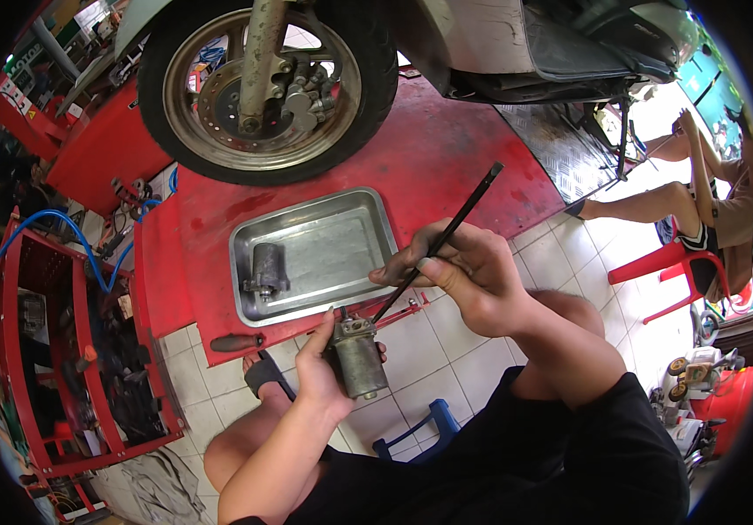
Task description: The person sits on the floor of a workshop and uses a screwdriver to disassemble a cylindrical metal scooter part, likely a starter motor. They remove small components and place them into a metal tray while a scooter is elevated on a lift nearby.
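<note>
My left hand (320, 367) is closed around a dull grey metal cylinder (362, 363), which looks like a small starter motor, above the floor just in front of the red platform. Pinched between thumb and fingers of my right hand (482, 280) is a long thin black rod (466, 210). It slants down to the left, its lower tip at the top end of the cylinder; whether it touches cannot be told. A shallow metal tray (333, 262) rests on the platform beyond my hands. In its left part stands a second, similar grey cylinder (267, 269).
A dark-handled tool (236, 342) lies at the platform's front edge. The motorcycle's front wheel (267, 96) stands behind the tray. To the left is a red tool rack (87, 337) with a blue hose (52, 214). A person (700, 201) sits on a red stool (670, 267) at right.
</note>
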Tool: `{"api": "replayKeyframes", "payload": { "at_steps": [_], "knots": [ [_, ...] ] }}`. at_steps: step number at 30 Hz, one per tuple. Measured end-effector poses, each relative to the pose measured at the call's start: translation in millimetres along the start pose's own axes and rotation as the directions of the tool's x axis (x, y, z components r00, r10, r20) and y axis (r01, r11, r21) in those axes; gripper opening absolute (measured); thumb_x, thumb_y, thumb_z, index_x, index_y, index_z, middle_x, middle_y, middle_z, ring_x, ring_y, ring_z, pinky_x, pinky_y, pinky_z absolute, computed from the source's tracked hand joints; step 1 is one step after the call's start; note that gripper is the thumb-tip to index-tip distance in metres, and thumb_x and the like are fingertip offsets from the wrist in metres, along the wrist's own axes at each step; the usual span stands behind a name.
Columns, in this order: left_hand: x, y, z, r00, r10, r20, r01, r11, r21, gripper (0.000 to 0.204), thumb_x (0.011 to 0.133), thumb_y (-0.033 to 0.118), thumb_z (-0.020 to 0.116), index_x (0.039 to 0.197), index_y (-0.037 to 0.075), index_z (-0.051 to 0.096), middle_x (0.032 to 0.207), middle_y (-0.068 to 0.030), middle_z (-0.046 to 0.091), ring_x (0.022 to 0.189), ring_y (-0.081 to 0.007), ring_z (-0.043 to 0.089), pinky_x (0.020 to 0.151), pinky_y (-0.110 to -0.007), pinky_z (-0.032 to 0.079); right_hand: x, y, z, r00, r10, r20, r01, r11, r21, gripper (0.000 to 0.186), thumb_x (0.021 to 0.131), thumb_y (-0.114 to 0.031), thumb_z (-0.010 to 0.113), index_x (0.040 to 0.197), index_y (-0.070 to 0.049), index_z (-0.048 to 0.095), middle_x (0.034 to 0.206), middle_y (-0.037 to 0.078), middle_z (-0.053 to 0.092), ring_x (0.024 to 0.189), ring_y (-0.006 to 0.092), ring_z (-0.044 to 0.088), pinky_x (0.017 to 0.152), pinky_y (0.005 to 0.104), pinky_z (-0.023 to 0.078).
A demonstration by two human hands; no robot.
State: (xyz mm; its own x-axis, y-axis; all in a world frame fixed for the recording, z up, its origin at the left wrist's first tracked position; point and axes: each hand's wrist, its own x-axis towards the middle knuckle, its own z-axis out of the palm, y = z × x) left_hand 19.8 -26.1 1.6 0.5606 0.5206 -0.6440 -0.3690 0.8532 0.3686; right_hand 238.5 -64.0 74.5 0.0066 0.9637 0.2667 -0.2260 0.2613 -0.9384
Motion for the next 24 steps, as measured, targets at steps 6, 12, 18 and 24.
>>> {"api": "replayKeyframes", "payload": {
  "at_steps": [6, 12, 18, 24],
  "knots": [
    [-4.6, 0.6, 6.0, 1.000, 0.002, -0.020, -0.002, 1.000, 0.011, 0.046, 0.099, 0.047, 0.053, 0.109, 0.003, 0.060, 0.091, -0.0137, 0.067, 0.077, -0.0310, 0.067, 0.070, -0.042, 0.055, 0.3, -0.7, 2.6, 1.000, -0.019, -0.004, 0.018, 1.000, -0.019, 0.018, 0.098, 0.009, 0.045, 0.113, 0.007, 0.054, 0.105, 0.015, 0.069, 0.107, 0.0219, 0.067, 0.097, 0.0351, 0.051],
    [-4.2, -0.4, 3.9, 1.000, 0.006, -0.011, -0.005, 1.000, 0.019, 0.044, 0.099, 0.047, 0.053, 0.110, 0.004, 0.060, 0.089, -0.0128, 0.066, 0.077, -0.0298, 0.067, 0.069, -0.041, 0.055, 2.7, -1.0, 2.1, 0.996, -0.065, 0.053, 0.070, 0.993, -0.095, 0.018, 0.096, 0.010, 0.047, 0.110, 0.008, 0.059, 0.104, 0.014, 0.070, 0.104, 0.0200, 0.067, 0.096, 0.0334, 0.051],
    [-5.1, -1.6, 7.3, 0.999, 0.032, -0.014, -0.031, 0.998, 0.063, 0.041, 0.099, 0.045, 0.053, 0.111, 0.006, 0.059, 0.087, -0.0121, 0.066, 0.076, -0.0284, 0.068, 0.069, -0.040, 0.055, -1.1, -0.2, 0.1, 0.997, -0.063, 0.053, 0.070, 0.988, -0.141, 0.020, 0.093, 0.014, 0.048, 0.108, 0.008, 0.061, 0.104, 0.015, 0.070, 0.106, 0.0208, 0.068, 0.095, 0.0331, 0.052],
    [-3.0, -2.8, 5.4, 0.999, 0.036, 0.009, -0.037, 0.996, 0.086, 0.039, 0.100, 0.044, 0.054, 0.109, 0.007, 0.059, 0.087, -0.0130, 0.067, 0.076, -0.0287, 0.068, 0.069, -0.041, 0.056, -0.5, 0.2, -4.3, 0.982, -0.120, 0.146, 0.147, 0.971, -0.191, 0.023, 0.089, 0.015, 0.055, 0.109, 0.007, 0.062, 0.101, 0.014, 0.072, 0.103, 0.0217, 0.070, 0.093, 0.0343, 0.055]
  ]
}}
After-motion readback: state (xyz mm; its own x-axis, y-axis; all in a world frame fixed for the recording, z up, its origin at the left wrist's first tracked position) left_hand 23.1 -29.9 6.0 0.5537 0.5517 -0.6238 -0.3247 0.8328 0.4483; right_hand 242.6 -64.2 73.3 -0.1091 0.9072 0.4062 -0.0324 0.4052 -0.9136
